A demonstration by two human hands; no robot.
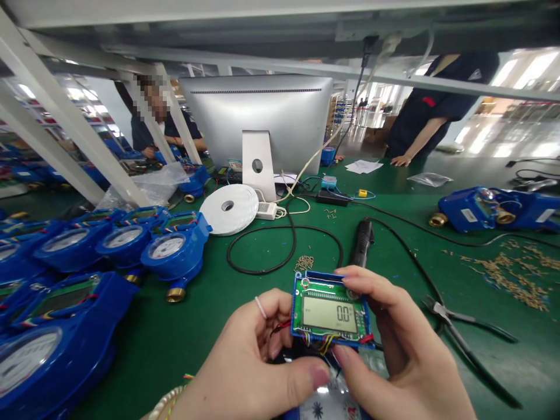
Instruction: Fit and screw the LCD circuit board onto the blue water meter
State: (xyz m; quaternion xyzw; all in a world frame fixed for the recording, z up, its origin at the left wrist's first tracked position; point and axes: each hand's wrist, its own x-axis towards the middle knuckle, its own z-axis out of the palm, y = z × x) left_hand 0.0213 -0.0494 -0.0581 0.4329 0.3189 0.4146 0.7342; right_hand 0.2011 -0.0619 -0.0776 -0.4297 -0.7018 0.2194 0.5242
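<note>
2 bare hands hold a water-meter display module (330, 313) above the bench's near edge.
Left hand (254, 356) and right hand (394, 344) pinch its blue frame; the thin coloured wires (321, 344) beneath could tear if tugged.

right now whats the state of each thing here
display module: held in both hands, screen lit, reads 0.0, wires attached
left hand: gripping module's left edge
right hand: fingers on its right edge
pliers: lying on table, untouched
black tool: lying idle
tape roll: flat
monitor: back facing us
</note>
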